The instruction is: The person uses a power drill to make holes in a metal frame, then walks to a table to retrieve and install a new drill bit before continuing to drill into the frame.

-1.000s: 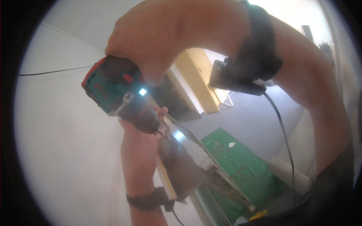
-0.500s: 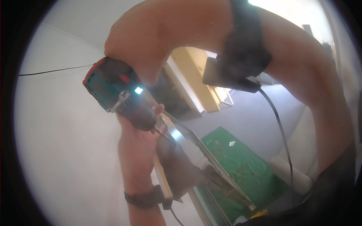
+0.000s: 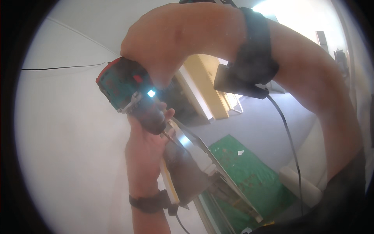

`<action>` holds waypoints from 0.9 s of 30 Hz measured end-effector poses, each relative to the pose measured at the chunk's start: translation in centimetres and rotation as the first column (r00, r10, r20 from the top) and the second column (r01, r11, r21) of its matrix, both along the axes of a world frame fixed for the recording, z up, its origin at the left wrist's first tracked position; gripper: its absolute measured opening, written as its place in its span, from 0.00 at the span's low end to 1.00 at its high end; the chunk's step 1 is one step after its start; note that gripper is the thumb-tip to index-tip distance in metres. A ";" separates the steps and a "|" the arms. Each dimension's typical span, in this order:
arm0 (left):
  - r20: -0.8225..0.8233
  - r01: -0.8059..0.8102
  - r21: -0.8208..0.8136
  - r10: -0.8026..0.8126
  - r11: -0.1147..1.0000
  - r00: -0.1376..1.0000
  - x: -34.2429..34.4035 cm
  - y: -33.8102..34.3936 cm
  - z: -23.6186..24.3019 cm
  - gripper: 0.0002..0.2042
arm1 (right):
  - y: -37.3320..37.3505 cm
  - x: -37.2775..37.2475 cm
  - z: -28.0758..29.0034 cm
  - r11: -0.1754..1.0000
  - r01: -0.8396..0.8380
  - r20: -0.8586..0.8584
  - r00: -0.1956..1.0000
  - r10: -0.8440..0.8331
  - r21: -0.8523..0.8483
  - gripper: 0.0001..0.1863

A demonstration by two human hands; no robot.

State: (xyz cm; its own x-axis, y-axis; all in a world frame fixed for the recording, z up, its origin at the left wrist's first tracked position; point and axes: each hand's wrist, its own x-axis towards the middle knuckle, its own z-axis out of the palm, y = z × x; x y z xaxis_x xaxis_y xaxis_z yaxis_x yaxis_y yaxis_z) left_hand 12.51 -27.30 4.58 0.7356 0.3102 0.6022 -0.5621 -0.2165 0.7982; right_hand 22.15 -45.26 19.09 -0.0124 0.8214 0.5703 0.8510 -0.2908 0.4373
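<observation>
A green, black and red power drill (image 3: 122, 91) is in my right hand (image 3: 157, 64), whose arm arches across the top from the right. The drill's lamp is lit. Its thin bit (image 3: 168, 136) points down and right, toward a pale frame with yellow edges (image 3: 168, 181). Just below the drill, my left hand (image 3: 146, 150) is raised with its fingers curled at the frame's upper end, close to the bit. The chuck partly hides those fingers. A dark panel or shadowed face (image 3: 181, 165) lies within the frame. Whether the bit touches anything cannot be made out.
A white wall (image 3: 70, 144) stands close on the left, with a thin black cable (image 3: 64, 68) across it. Below lie a green sheet (image 3: 245, 171) and a pale roll (image 3: 300, 185) on the grey floor. Cream cabinet-like boards (image 3: 206, 85) stand beyond. A cable (image 3: 288, 128) hangs from my right wrist's black device.
The drill and my right hand have shifted slightly right in view, and my left hand slightly right too. Both hands keep their hold.
</observation>
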 end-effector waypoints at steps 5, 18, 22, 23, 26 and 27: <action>-0.001 0.040 -0.020 -0.040 0.999 0.999 0.5 0.9 -0.3 0.34 | 0.4 1.4 0.0 0.985 -0.161 -0.009 0.987 0.161 -0.068 0.18; 0.029 -0.068 -0.102 0.072 0.992 0.997 1.6 1.6 -1.1 0.28 | 2.6 1.4 -1.4 1.000 -0.026 -0.010 1.000 0.026 -0.005 0.18; 0.039 0.006 -0.058 -0.004 0.998 0.999 1.2 2.3 -1.4 0.31 | 1.5 1.7 -1.2 0.997 -0.069 -0.012 0.998 0.069 -0.031 0.18; 0.022 0.042 -0.022 -0.042 0.999 0.999 1.1 2.2 -1.7 0.34 | 0.1 1.5 -1.5 0.992 -0.109 -0.007 0.994 0.109 -0.059 0.18; 0.003 0.018 -0.030 -0.018 0.999 1.000 0.9 1.0 -2.1 0.34 | 0.0 1.5 -1.7 0.987 -0.129 -0.020 0.992 0.127 -0.100 0.18; 0.006 0.018 -0.027 -0.017 0.999 1.000 0.8 1.0 -2.1 0.34 | 0.0 1.0 -1.9 0.987 -0.123 -0.025 0.992 0.121 -0.100 0.18</action>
State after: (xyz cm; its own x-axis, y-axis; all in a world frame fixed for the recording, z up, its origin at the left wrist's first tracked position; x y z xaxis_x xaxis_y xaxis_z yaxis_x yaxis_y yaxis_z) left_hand 13.31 -26.34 2.48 0.7377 0.3134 0.5980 -0.5701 -0.1853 0.8004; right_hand 23.20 -45.30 17.22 -0.1065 0.8679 0.4852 0.8856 -0.1391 0.4431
